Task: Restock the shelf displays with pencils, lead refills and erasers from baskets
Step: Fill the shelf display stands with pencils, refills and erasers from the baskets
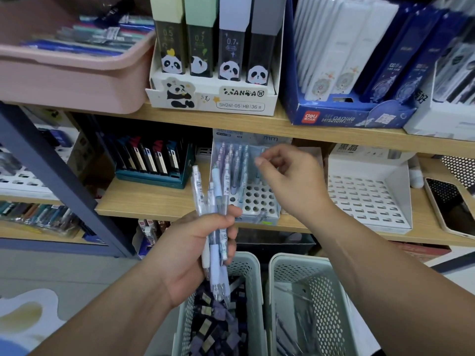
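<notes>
My left hand (198, 242) grips a bunch of pale blue and white mechanical pencils (217, 214), their tips pointing down over the left basket (248, 268). My right hand (288, 181) reaches to the pencil display (257, 199), a white holder with rows of holes and several pencils standing in its back rows. Its thumb and forefinger seem to pinch the top of a pale blue pencil (257, 177) standing in the holder; that spot is blurred. The left basket holds dark lead refill cases (218, 327). The right basket (280, 273) holds some loose pencils.
An empty white slotted display (365, 199) stands right of the pencil holder, with a phone (449, 201) beside it. Left is a teal box of lead refills (151, 163). The shelf above carries a panda lead box (213, 98), a blue Deli box (347, 114) and a pink bin (72, 73).
</notes>
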`<state>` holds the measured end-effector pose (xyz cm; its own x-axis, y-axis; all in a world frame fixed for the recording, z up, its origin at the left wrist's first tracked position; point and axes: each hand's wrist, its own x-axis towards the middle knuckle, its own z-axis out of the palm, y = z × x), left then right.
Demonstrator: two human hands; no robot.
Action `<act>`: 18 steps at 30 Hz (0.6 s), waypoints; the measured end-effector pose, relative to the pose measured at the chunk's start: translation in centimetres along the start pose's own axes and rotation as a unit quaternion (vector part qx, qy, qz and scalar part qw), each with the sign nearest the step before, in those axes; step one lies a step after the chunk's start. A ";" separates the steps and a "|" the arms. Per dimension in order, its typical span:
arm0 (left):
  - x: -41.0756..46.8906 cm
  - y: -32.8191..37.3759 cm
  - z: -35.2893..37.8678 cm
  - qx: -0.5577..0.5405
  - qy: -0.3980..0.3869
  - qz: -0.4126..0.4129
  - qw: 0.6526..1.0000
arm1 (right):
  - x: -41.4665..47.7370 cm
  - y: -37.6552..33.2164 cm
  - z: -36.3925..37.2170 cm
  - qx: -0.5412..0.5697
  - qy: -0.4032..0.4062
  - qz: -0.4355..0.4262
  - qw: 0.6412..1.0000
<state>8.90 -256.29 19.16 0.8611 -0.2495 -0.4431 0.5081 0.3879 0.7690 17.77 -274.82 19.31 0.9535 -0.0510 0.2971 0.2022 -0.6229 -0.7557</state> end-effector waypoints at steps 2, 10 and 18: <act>-0.2 -0.1 0.2 0.015 -0.026 -0.004 1.000 | -1.2 -1.5 -0.2 0.128 -0.051 0.046 0.989; -0.7 -0.2 1.2 0.047 -0.133 -0.032 0.990 | -3.0 -2.3 -1.3 0.327 -0.236 0.184 0.897; -0.3 -0.6 1.1 0.050 -0.111 -0.039 0.992 | -2.7 -1.8 -2.1 0.360 -0.207 0.216 0.884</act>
<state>8.32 -257.42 19.34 0.7874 -0.4692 -0.3997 0.5598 0.2729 0.7824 14.37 -275.18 21.08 0.9465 0.2197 -0.2365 -0.2533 0.0514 -0.9660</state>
